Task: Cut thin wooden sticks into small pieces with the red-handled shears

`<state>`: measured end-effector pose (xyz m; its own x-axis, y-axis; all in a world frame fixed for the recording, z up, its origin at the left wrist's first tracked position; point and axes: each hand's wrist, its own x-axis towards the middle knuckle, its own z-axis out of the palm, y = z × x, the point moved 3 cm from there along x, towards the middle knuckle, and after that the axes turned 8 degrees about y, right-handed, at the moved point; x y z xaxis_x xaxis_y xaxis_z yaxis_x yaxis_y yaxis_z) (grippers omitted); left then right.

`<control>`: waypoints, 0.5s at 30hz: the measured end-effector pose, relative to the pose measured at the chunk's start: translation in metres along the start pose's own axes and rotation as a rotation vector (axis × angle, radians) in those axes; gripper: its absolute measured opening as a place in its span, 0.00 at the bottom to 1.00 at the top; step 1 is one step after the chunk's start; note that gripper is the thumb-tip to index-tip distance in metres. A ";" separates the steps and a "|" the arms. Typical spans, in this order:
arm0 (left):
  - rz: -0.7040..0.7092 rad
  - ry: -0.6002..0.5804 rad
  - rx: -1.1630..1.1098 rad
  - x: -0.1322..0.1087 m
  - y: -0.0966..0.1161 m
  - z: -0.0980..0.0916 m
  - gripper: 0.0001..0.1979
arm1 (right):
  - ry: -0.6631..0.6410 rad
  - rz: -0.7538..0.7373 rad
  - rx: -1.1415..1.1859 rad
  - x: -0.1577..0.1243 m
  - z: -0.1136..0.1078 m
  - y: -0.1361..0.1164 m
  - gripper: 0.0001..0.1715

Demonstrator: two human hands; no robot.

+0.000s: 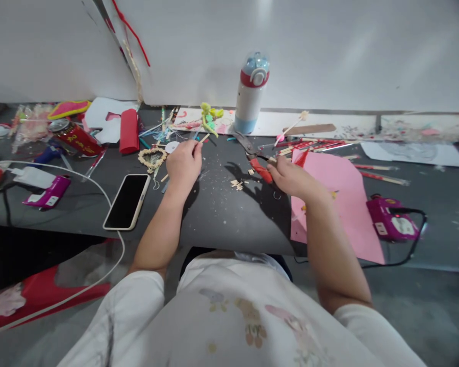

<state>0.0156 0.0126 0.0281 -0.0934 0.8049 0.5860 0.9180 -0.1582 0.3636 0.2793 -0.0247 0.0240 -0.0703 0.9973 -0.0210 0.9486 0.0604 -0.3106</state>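
Note:
My left hand point(183, 162) is closed around a thin wooden stick point(204, 138), whose tip pokes out past the thumb. In my right hand point(290, 176) is a pair of pliers point(260, 168) with red-orange handles, partly hidden by my fingers. The jaws point up and left, apart from the stick. Between my hands, several short cut pieces of wood point(237, 184) lie on the dark table point(218, 219). Left of my left hand is a heart-shaped wreath point(152, 159) of beige pieces.
A white bottle point(250, 97) stands at the back. A phone point(127, 202), a red can point(76, 137) and a white cable point(99, 184) are on the left. Pink paper point(332, 188) lies under my right forearm, with a purple device point(393, 219) beside it. Wrapped chopsticks point(384, 177) lie behind.

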 end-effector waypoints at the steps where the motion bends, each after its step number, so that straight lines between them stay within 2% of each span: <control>1: 0.015 -0.009 -0.001 -0.001 0.002 0.000 0.16 | 0.010 0.001 -0.056 0.000 0.000 0.004 0.23; 7: 0.095 -0.057 -0.003 -0.007 0.014 0.002 0.16 | -0.015 0.072 -0.297 0.015 0.013 0.033 0.24; 15: 0.130 -0.118 0.000 -0.010 0.017 0.011 0.16 | 0.001 0.102 -0.388 0.043 0.026 0.054 0.24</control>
<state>0.0366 0.0085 0.0207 0.0715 0.8392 0.5391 0.9193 -0.2651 0.2907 0.3194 0.0202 -0.0179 0.0302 0.9990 -0.0321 0.9968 -0.0277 0.0746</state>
